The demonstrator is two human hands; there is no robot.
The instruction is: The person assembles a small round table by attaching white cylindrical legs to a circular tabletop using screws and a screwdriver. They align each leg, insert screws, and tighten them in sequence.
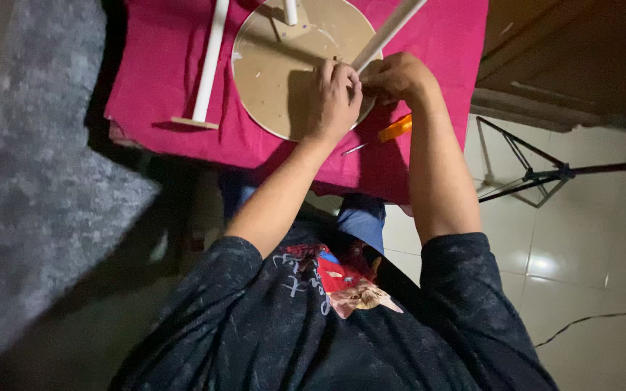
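Observation:
A round brown board [277,69] lies on a magenta cloth-covered table [161,65]. A white leg [389,29] slants up from its near right rim. My left hand [336,98] rests on the board's edge with fingers curled at the base of that leg. My right hand [398,76] is closed around the same base from the right. A second white leg [290,11] stands at the board's far side. An orange-handled screwdriver [385,134] lies on the cloth just below my hands.
Another white leg with a small wooden foot [208,69] lies on the cloth left of the board. A black tripod stand [545,174] and a cable [595,318] are on the tiled floor at right. A grey carpet [30,181] lies at left.

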